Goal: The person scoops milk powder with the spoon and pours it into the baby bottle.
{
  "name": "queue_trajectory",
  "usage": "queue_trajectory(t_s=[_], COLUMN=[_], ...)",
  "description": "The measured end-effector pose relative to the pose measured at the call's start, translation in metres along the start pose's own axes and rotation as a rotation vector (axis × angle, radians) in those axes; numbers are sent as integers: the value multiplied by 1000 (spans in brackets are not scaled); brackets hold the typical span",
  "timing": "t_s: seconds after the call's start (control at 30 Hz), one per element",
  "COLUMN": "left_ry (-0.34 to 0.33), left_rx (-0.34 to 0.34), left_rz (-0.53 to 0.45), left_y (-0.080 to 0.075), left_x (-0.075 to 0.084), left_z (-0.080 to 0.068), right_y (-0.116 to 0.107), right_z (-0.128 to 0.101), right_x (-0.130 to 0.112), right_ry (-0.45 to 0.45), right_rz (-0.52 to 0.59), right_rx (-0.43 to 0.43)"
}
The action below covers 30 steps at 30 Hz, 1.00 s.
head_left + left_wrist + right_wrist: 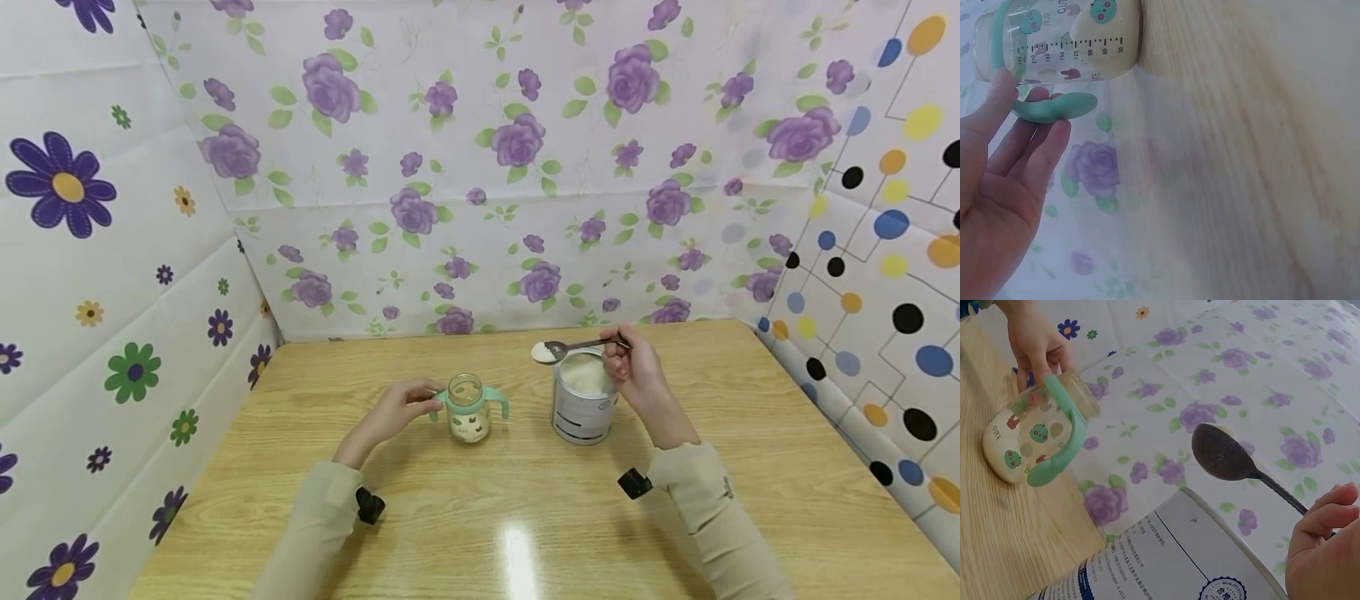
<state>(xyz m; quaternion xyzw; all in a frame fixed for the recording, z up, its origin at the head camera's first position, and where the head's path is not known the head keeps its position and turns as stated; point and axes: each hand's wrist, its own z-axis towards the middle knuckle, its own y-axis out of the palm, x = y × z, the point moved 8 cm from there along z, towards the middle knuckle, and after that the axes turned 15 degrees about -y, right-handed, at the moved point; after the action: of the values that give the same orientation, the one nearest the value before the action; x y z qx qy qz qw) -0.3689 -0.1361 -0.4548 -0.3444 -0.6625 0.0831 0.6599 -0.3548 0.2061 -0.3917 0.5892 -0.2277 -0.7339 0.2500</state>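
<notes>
A clear baby bottle [469, 427] with a mint-green collar and two handles stands upright and uncapped on the table. Pale cream contents fill its lower part, beside a printed scale in the left wrist view. My left hand [396, 410] pinches the near handle [1057, 107] between thumb and fingers. In my right hand [637, 371] is a dark metal spoon [1225, 453], gripped by its handle and heaped with white powder [543, 353]. The spoon's bowl is over the left rim of an open can [581, 418], which holds pale powder [587, 375].
The bottle and can stand side by side on a wooden table [450, 517], a short gap between them. Flowered cloth [480, 208] hangs behind the table's back edge, with patterned cloths [885, 333] along both sides. Small black cameras are strapped at both wrists.
</notes>
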Motion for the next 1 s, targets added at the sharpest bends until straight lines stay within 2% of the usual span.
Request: queue_trajectory(t_s=[0.37, 0.63, 0.8, 1.0], left_ry=[2, 19, 15, 2], left_rx=[11, 7, 8, 8], left_rz=[61, 63, 66, 69], left_y=[-2, -1, -1, -2], left_x=[7, 6, 11, 6], left_z=[-2, -3, -6, -3], right_y=[4, 7, 7, 9], right_z=[-1, -1, -1, 0], right_x=[2, 7, 8, 8], right_ry=[3, 24, 31, 24], right_rz=[-2, 16, 16, 5], right_rx=[-3, 2, 13, 1])
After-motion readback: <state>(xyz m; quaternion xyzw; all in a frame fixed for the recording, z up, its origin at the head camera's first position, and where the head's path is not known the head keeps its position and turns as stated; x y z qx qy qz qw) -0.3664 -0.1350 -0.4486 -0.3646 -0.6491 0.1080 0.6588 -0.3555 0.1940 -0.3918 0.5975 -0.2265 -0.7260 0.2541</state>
